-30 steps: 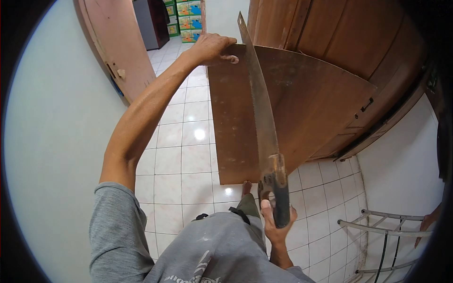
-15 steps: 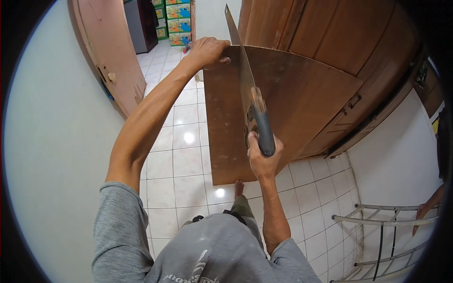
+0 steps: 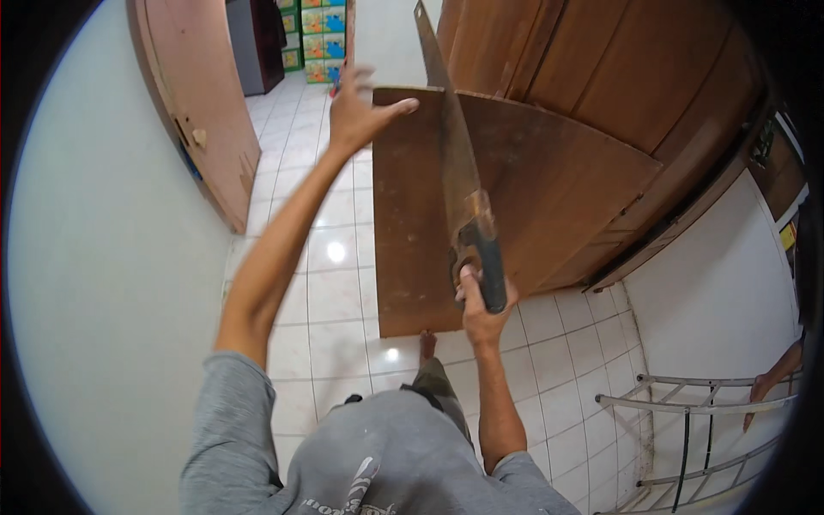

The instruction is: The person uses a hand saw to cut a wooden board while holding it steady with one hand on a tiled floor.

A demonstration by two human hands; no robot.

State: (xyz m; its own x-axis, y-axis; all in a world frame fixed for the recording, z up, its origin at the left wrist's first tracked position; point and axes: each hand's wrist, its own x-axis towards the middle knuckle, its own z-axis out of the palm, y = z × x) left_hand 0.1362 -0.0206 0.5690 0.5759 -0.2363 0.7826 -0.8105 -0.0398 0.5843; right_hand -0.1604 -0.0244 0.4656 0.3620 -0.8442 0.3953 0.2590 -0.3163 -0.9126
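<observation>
A handsaw [image 3: 455, 146] with a black handle is in my right hand [image 3: 487, 313], its fingers wrapped round the grip. The long blade points away from me and crosses the far edge of a brown wooden board [image 3: 549, 189]; whether its teeth sit in a cut, I cannot tell. My left hand [image 3: 362, 112] is raised at the board's far left corner, fingers spread and slightly blurred. Its thumb reaches over the edge, and nothing is in the hand. The board stands tilted in front of me, with my foot [image 3: 427, 345] at its near edge.
Brown wooden doors [image 3: 635, 60] rise behind the board. On the left stands a pinkish door [image 3: 193, 103] beside a pale wall. A metal ladder [image 3: 669, 382] lies at the lower right, with another person's hand [image 3: 764, 390] near it. Colourful boxes [image 3: 324, 43] are stacked far off.
My left hand has let go of the board's far edge and opened, moving slightly left. My right hand has drawn the saw a little toward me and right.
</observation>
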